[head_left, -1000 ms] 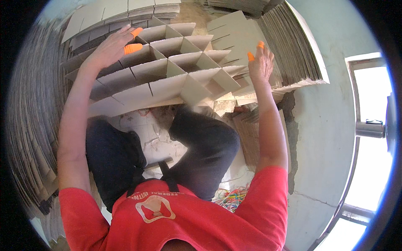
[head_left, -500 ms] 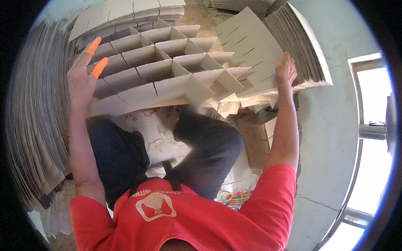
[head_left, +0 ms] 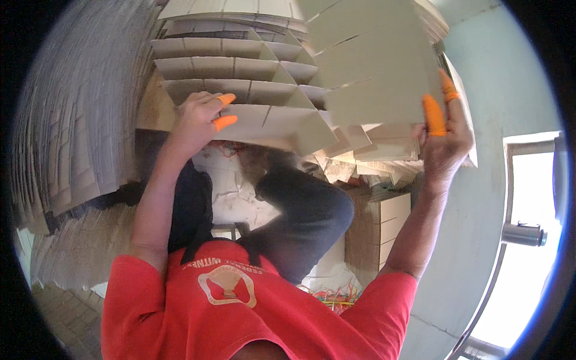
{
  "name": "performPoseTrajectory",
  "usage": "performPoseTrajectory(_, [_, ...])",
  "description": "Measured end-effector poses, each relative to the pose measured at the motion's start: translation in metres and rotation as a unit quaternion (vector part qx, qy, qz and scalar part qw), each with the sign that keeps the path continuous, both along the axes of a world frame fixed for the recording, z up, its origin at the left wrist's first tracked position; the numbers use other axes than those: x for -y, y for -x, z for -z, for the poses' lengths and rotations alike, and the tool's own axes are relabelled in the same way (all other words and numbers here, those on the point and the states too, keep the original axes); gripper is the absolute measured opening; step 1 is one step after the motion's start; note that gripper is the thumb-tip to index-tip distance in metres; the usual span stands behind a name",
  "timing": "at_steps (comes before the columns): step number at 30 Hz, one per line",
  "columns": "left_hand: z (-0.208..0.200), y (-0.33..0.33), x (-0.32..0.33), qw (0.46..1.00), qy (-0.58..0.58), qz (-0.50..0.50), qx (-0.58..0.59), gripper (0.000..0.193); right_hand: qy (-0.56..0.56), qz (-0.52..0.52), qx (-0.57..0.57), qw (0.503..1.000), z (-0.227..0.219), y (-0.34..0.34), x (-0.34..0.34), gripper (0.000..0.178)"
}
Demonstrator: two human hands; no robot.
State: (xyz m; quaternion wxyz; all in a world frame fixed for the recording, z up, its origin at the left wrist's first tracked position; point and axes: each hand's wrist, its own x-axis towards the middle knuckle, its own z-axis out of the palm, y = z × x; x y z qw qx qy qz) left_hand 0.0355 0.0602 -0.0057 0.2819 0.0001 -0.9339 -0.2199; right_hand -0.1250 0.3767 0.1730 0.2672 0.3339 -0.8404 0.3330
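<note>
A half-built cardboard divider grid (head_left: 240,91) lies in front of me, its long upright strips crossed by a few cross strips at the right. My left hand (head_left: 201,117), with orange finger covers on thumb and forefinger, pinches the top edge of the nearest long strip (head_left: 282,123). To the right, my right hand (head_left: 447,129) grips a slotted cardboard sheet (head_left: 378,72) by its right edge, orange covers on two fingers. The sheet is raised and tilted, hiding the grid's far right corner and part of the stack behind it.
Tall stacks of cardboard sheets (head_left: 84,114) rise on the left. Another flat stack (head_left: 234,8) lies behind the grid. Cardboard pieces (head_left: 393,217) stand by my right knee, near coloured strings (head_left: 336,297). A pale wall (head_left: 480,120) and bright window (head_left: 528,258) are at the right.
My left hand has moved right, from beside the grid onto its nearest strip. My right hand has lifted a slotted sheet from the right stack. The grid has shifted in view.
</note>
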Motion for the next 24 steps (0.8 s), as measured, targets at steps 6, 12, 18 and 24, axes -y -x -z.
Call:
performPoseTrajectory(6, [0.018,0.004,-0.007,0.998,-0.042,0.014,-0.043,0.020,-0.026,-0.089,0.062,0.994,0.033,-0.028,0.033,0.036])
performPoseTrajectory(12, [0.018,0.002,-0.008,0.998,-0.036,0.009,-0.049,0.015,-0.054,-0.128,0.030,0.990,0.048,-0.029,0.049,0.026])
performPoseTrajectory(18, [0.015,0.004,-0.009,0.998,-0.042,0.013,-0.046,0.013,-0.074,-0.135,0.002,0.988,0.049,-0.022,0.054,0.027])
performPoseTrajectory(24, [0.013,0.004,-0.008,0.998,-0.051,-0.005,-0.027,0.012,-0.064,-0.134,0.052,0.988,0.043,-0.024,0.059,0.029])
